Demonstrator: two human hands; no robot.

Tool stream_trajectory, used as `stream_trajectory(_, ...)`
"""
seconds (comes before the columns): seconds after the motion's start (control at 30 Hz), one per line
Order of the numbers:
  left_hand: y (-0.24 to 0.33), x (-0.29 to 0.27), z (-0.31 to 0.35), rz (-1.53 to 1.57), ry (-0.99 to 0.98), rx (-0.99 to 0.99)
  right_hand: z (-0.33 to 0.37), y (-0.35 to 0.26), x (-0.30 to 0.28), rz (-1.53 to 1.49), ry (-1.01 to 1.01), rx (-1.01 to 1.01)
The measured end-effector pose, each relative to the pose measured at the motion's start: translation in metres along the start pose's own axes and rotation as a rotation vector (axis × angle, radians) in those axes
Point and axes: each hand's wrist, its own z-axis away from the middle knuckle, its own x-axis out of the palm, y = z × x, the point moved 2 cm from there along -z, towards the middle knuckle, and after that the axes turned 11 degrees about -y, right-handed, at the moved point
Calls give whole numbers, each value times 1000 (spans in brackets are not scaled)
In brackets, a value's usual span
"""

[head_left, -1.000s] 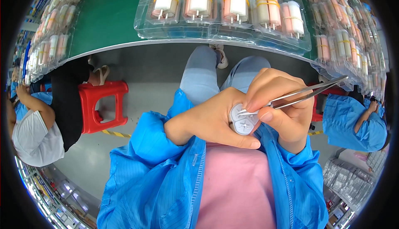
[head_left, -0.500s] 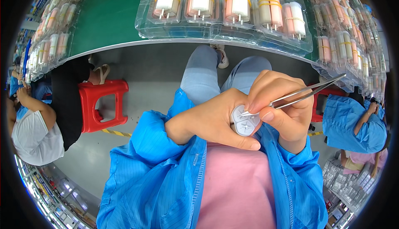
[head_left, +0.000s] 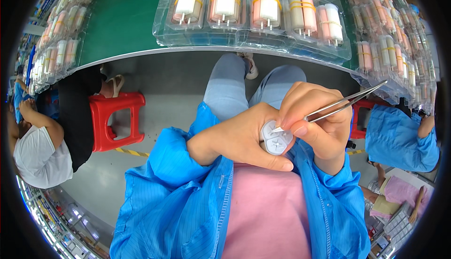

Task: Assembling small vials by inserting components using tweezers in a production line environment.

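Observation:
My left hand [head_left: 244, 139] is wrapped round a bundle of cylinders, of which only the pale grey-white end caps [head_left: 276, 142] show between thumb and fingers. The body of the bundle is hidden inside the hand. Pinched in my right hand [head_left: 322, 118] is a pair of metal tweezers [head_left: 340, 107], their joined end pointing up and right. The fine tips reach down to the upper part of the caps; whether they grip anything there is too small to tell. Both hands are close together above my lap, short of the table edge.
Ahead, a clear plastic tray [head_left: 197, 37] of banded white, pink and beige cylinders stands on the green table [head_left: 122, 19]. More filled trays [head_left: 61, 54] are stacked left and right. A red stool [head_left: 117, 118] and a seated person [head_left: 40, 151] are at left; people in blue sit at right.
The tweezers and right hand have shifted very slightly, and the caps are tilted a little differently. My left hand keeps its hold. At far right, a person in pink has moved.

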Motion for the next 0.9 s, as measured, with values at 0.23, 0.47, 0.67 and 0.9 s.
stream_trajectory(0.23,1,0,1,8,7,-13,0,0,1,17,9,7)
stream_trajectory(0.47,-5,0,0,-72,25,64,-7,-7,0,238,-99,-57)
stream_trajectory(0.67,-4,-2,-1,-132,52,72,-8,-9,-1,277,-107,-61)
stream_trajectory(0.9,-2,-3,-2,-184,153,10,-11,-14,1,395,-142,-44)
